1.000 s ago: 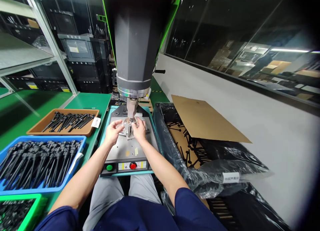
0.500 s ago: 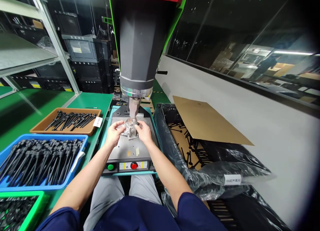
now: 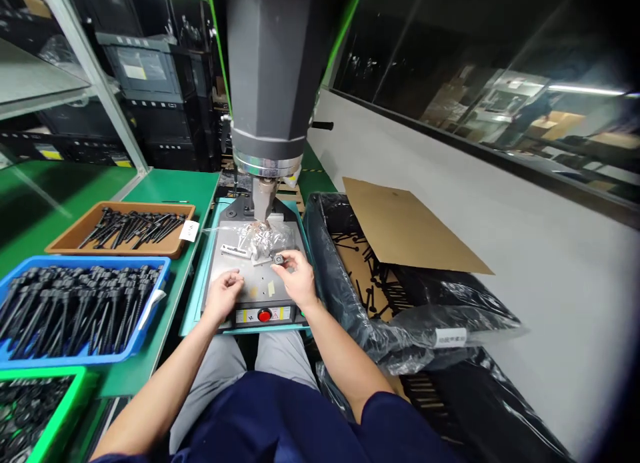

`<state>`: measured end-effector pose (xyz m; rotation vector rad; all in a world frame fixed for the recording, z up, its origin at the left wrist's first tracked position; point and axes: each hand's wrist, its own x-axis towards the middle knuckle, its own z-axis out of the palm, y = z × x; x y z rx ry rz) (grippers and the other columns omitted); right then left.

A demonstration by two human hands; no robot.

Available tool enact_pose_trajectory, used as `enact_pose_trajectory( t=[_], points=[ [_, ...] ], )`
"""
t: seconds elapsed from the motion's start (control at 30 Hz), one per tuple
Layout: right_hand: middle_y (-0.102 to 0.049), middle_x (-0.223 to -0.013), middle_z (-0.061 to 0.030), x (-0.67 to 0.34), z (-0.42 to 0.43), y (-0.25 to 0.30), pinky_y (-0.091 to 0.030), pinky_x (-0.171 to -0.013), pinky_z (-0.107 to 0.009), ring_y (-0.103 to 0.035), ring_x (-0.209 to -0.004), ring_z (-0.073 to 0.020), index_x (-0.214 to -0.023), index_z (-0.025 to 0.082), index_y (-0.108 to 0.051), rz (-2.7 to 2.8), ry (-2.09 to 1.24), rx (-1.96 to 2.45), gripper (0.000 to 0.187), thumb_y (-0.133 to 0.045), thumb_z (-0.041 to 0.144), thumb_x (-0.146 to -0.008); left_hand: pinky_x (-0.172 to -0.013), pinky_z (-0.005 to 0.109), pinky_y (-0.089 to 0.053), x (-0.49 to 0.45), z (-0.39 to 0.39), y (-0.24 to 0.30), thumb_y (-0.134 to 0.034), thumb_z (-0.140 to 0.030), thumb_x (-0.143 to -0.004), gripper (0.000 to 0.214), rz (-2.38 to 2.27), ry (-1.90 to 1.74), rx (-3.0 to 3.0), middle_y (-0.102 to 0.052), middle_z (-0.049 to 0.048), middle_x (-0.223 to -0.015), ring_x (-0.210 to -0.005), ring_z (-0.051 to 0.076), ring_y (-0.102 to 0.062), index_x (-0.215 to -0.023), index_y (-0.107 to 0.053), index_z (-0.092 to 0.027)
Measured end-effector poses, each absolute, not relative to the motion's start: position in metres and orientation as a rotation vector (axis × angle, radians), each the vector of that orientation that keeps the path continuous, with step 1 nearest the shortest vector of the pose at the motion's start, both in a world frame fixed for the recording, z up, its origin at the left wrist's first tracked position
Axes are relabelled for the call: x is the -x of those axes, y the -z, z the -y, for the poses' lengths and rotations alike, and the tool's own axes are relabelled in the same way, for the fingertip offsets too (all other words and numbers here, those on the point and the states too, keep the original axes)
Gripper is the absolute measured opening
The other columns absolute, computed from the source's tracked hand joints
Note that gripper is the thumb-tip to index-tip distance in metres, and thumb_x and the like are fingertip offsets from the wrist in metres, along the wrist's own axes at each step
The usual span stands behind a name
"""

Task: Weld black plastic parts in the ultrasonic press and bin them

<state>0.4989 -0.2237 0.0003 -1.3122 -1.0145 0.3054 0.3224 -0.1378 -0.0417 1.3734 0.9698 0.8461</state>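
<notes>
My right hand [image 3: 299,280] is closed in a pinch on a small black part [image 3: 278,259], just in front of the fixture. Only the part's head shows; my fingers hide the rest. My left hand [image 3: 225,295] rests low over the left front of the metal work plate [image 3: 250,288], its fingers loosely bent and slightly apart with nothing visible in them. Clear plastic film [image 3: 265,239] covers the fixture beneath the grey press's metal horn [image 3: 263,199]. The horn's tip is partly behind the film.
A red button [image 3: 265,315] sits on the machine's front panel. At left are an orange tray [image 3: 173,248] and a blue tray [image 3: 125,356] of black stemmed parts, plus a green bin [image 3: 70,409]. A plastic-lined box [image 3: 325,276] with cardboard [image 3: 415,229] stands at right.
Both hands have drawn back toward me from the fixture. The right hand now has the black part clear of it; the left has dropped to the plate's front left. My view has tilted down.
</notes>
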Motion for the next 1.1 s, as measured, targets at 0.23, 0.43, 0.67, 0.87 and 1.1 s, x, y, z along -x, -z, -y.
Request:
enact_pose_trajectory(
  t=[0.23,0.43,0.67,0.87,1.1],
  points=[
    [-0.066,-0.078,-0.001,-0.439,0.215,0.001,-0.048,-0.052,-0.025,-0.057,-0.061,-0.0125,-0.096,0.02,-0.066,0.774,-0.949,1.043,0.034,-0.08,0.034,-0.068,-0.07,0.029,-0.047,-0.284,0.186,0.009,-0.065,-0.036,-0.079,0.022,-0.782,-0.712,-1.683,-0.067,0.0049,-0.081,-0.074,0.017,-0.059,-0.087,-0.069,-0.016],
    [-0.069,-0.089,-0.0035,-0.394,0.202,-0.01,-0.054,-0.06,-0.028,-0.063,-0.07,-0.0148,-0.1,0.021,-0.065,0.891,-1.135,0.913,0.039,-0.082,0.035,-0.069,-0.063,0.027,-0.042,-0.232,0.185,-0.013,-0.064,-0.036,-0.081,0.019,-0.891,-0.75,-1.77,-0.058,-0.0006,-0.068,-0.064,0.014,-0.05,-0.082,-0.069,-0.017],
    [-0.07,-0.095,-0.0073,-0.397,0.209,-0.004,-0.059,-0.068,-0.038,-0.068,-0.079,-0.0216,-0.111,0.022,-0.061,1.013,-1.18,1.0,0.048,-0.078,0.043,-0.072,-0.083,0.033,-0.046,-0.103,0.119,-0.027,-0.072,-0.032,-0.07,0.019,-1.561,-1.151,-1.792,-0.069,0.0063,-0.089,-0.085,0.024,-0.062,-0.086,-0.075,-0.022],
    [-0.071,-0.086,-0.0065,-0.418,0.227,0.018,-0.057,-0.065,-0.034,-0.068,-0.07,-0.0186,-0.105,0.02,-0.063,0.974,-1.232,1.111,0.042,-0.077,0.045,-0.074,-0.09,0.033,-0.041,0.013,0.051,-0.012,-0.061,-0.023,-0.082,0.025,-2.293,-0.778,-1.732,-0.071,0.0083,-0.094,-0.094,0.023,-0.061,-0.102,-0.071,-0.012],
    [-0.072,-0.083,-0.0069,-0.427,0.236,0.029,-0.055,-0.064,-0.032,-0.067,-0.07,-0.0186,-0.102,0.018,-0.066,0.943,-1.206,1.207,0.043,-0.078,0.047,-0.073,-0.086,0.039,-0.041,0.038,0.015,0.003,-0.06,-0.02,-0.081,0.026,-2.44,-0.635,-1.639,-0.07,0.0158,-0.103,-0.098,0.029,-0.061,-0.103,-0.07,-0.01]
  ],
)
